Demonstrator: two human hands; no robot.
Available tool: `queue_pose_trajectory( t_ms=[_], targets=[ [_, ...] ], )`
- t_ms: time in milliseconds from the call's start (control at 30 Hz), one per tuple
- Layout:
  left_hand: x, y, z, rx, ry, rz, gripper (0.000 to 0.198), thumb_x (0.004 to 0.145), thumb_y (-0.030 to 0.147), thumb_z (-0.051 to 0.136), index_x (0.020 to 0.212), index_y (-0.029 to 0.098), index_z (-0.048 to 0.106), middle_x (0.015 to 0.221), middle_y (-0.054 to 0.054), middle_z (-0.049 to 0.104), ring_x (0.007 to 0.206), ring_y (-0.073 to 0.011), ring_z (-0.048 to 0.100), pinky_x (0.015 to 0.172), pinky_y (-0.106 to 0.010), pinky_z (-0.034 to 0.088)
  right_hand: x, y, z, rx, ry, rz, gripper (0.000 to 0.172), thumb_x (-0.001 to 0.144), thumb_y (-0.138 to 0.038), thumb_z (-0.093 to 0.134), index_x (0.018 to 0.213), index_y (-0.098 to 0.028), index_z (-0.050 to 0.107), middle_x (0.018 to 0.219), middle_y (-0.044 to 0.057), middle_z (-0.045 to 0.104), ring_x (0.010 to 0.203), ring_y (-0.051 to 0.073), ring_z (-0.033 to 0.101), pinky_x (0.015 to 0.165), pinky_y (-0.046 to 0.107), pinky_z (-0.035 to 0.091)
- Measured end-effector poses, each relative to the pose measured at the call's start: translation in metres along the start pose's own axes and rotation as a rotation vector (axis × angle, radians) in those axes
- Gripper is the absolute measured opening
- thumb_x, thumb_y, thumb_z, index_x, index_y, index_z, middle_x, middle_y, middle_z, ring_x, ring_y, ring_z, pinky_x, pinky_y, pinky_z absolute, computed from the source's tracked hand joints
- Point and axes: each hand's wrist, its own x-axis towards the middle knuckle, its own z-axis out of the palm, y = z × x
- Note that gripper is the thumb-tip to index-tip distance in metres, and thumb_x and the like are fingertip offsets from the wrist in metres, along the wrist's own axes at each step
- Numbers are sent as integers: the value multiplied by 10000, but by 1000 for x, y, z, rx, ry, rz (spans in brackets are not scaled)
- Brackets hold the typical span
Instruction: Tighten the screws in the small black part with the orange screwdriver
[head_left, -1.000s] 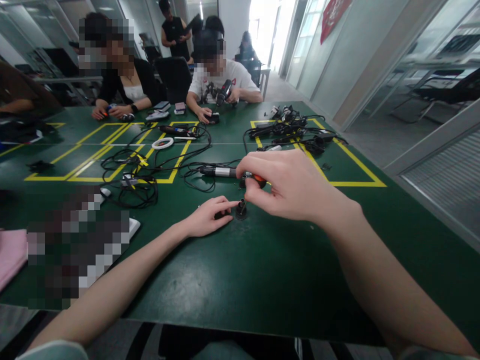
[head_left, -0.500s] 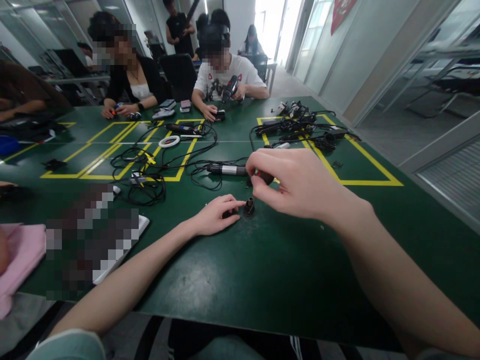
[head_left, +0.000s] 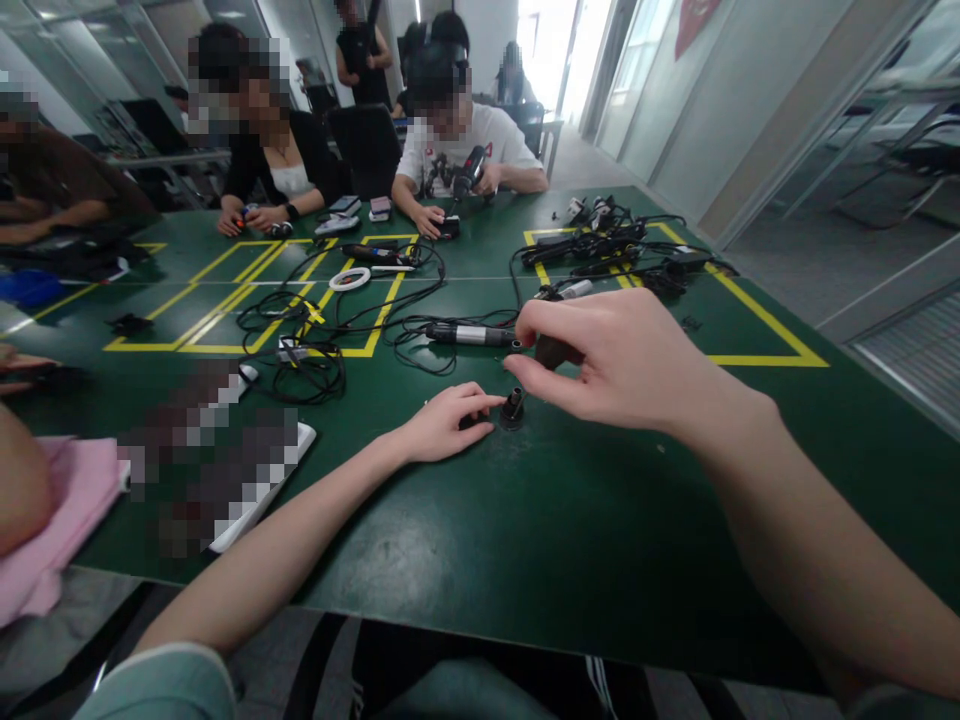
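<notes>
A small black part point(head_left: 513, 412) with a round base and a short upright hollow stub stands on the green table. My left hand point(head_left: 448, 424) lies beside it with fingers stretched out, its index fingertip touching the part's left side and the thumb apart. Just above and to the right, my right hand point(head_left: 611, 355) is closed in a pinch. Between its thumb and index finger shows the end of a small dark ring-shaped piece point(head_left: 517, 345); the rest is hidden by the fingers. Behind the right fingertips lies a black and silver cylindrical tool point(head_left: 471, 336) with a cable.
Tangled black cables point(head_left: 304, 370) lie left of centre, near a white ring point(head_left: 350, 279). More cabled tools point(head_left: 600, 245) are heaped at the back right. A pink cloth point(head_left: 71, 500) is at the left edge. Across the table, a person point(head_left: 469, 140) holds a power drill point(head_left: 469, 175).
The whole view has shifted slightly, with things appearing further right. The end of the small dark piece now shows between my right fingertips. My left hand keeps its place against the black part.
</notes>
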Motion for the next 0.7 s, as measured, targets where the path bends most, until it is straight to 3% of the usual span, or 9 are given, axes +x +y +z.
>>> queue_pose_trajectory(
  t_ms=[100, 233, 300, 400, 500, 600, 700],
  targets=[
    [1, 1, -1, 3, -2, 3, 414, 1009, 249, 643, 1421, 213, 663, 1103, -72, 649, 939, -190, 633, 888, -340, 548, 0, -1, 2, -55, 0, 51, 297, 996, -425, 530, 824, -211, 642, 607, 13, 610, 539, 167, 512, 595, 301, 231],
    [1, 0, -2, 6, 1, 5, 404, 1008, 250, 651, 1410, 222, 669, 1109, -69, 654, 960, -192, 646, 914, -347, 548, 0, 0, 5, 0, 37, 3, 131, 928, -265, 532, 951, -205, 646, 732, 30, 692, 630, 183, 590, 618, 288, 306],
    [1, 0, -2, 5, 3, 9, 399, 1007, 250, 654, 1404, 224, 672, 1117, -70, 654, 979, -197, 650, 931, -353, 548, 1, 1, 6, 9, 58, -17, 140, 875, -232, 548, 980, -201, 636, 809, 50, 720, 693, 198, 612, 643, 291, 337],
    [0, 0, -2, 7, 2, 15, 399, 1003, 241, 653, 1400, 212, 673, 1100, -71, 653, 981, -203, 647, 930, -361, 550, 2, 2, 7, -14, 50, 1, 134, 927, -316, 561, 937, -202, 632, 791, 56, 709, 680, 202, 598, 634, 296, 317],
    [-2, 0, -2, -2, 3, 6, 398, 1013, 251, 639, 1409, 227, 668, 1097, -67, 653, 960, -194, 642, 919, -361, 559, 2, 1, 7, -42, 31, 48, 261, 999, -426, 541, 899, -206, 641, 690, 31, 661, 603, 181, 552, 603, 293, 258],
    [-3, -1, -1, -9, 6, 5, 396, 1020, 270, 629, 1413, 235, 667, 1113, -70, 652, 942, -186, 637, 909, -361, 571, 3, 1, 8, 10, 50, 43, 170, 972, -312, 526, 993, -205, 656, 694, 15, 661, 598, 168, 544, 607, 284, 272],
    [-3, -2, -1, -2, 18, 14, 388, 1020, 269, 628, 1404, 238, 674, 1127, -73, 653, 958, -190, 637, 915, -365, 572, 3, 0, 8, 59, 72, 32, 206, 883, -257, 547, 1052, -197, 647, 731, 14, 672, 617, 168, 542, 629, 282, 307]
  ],
)
